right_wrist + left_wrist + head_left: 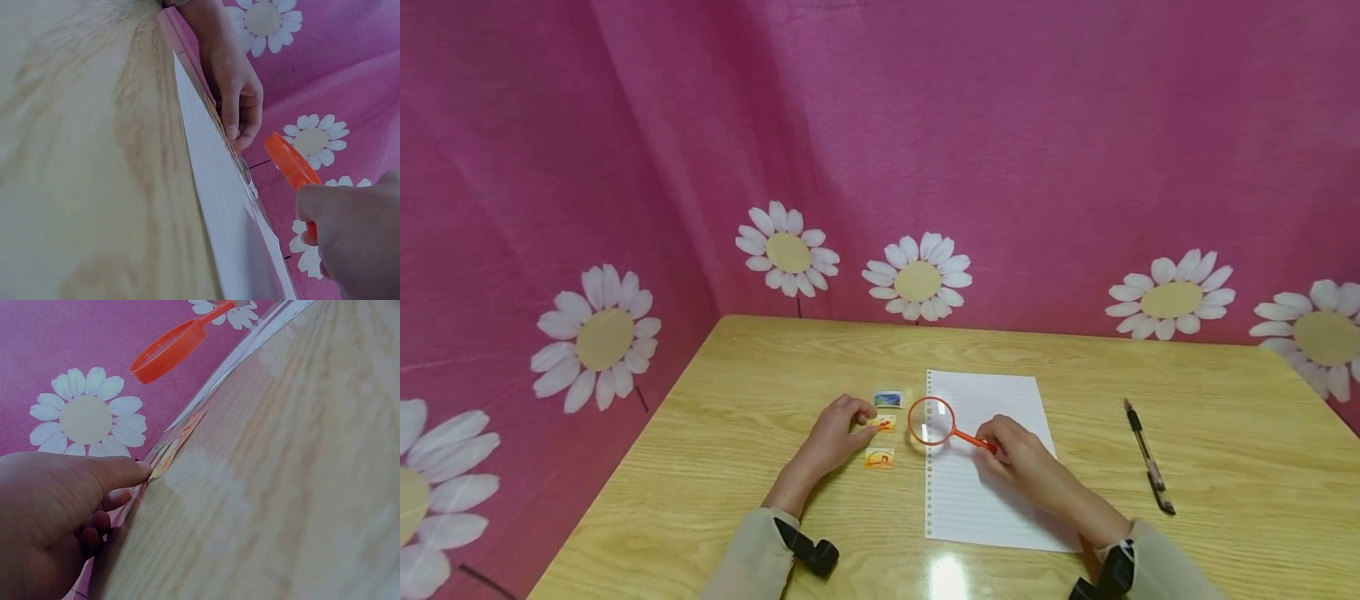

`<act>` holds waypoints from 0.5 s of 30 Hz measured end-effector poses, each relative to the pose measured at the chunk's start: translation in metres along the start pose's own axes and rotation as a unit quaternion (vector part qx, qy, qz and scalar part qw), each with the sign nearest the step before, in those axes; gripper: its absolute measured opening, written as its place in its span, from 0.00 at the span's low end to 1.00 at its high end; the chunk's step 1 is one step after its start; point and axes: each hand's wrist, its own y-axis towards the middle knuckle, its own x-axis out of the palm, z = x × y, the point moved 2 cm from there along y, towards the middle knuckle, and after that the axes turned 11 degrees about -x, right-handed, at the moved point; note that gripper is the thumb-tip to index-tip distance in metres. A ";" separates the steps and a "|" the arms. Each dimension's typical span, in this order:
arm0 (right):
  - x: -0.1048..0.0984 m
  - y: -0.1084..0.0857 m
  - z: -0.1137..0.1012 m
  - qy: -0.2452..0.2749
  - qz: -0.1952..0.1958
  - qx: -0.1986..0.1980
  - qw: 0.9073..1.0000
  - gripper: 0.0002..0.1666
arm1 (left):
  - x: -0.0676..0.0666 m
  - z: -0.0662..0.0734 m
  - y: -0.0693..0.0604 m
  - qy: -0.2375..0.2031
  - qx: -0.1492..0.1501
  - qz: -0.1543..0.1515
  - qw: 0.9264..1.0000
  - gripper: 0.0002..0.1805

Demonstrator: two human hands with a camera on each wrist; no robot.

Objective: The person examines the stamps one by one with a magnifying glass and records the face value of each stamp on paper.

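Three small stamps lie in a column on the table: a blue-green stamp (889, 399) at the top, a yellow stamp with a red figure (884, 423) in the middle, and an orange-yellow stamp (880, 458) at the bottom. The thumb and forefinger of my left hand (837, 433) pinch the left edge of the middle one. My right hand (1018, 458) grips the handle of an orange magnifying glass (957, 430). Its round lens is raised above the left edge of the lined paper (985, 508), to the right of the stamps. In the left wrist view the stamp (178, 445) shows nearly edge-on.
A black-capped pen (1147, 454) lies right of the paper on the wooden table (1240, 467). Behind and left of the table hangs a pink curtain (1037, 150) with white daisies.
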 end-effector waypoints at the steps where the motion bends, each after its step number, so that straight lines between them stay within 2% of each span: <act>1: 0.001 0.001 0.000 0.001 -0.003 -0.001 1.000 0.17 | 0.000 0.000 0.000 -0.002 0.000 0.000 1.000 0.07; 7: 0.007 0.006 0.000 0.010 -0.012 -0.013 1.000 0.18 | 0.001 -0.002 0.001 0.002 0.009 0.003 1.000 0.08; 15: 0.015 0.013 -0.001 0.018 -0.020 -0.007 1.000 0.17 | 0.000 -0.002 0.002 0.002 0.007 0.002 1.000 0.08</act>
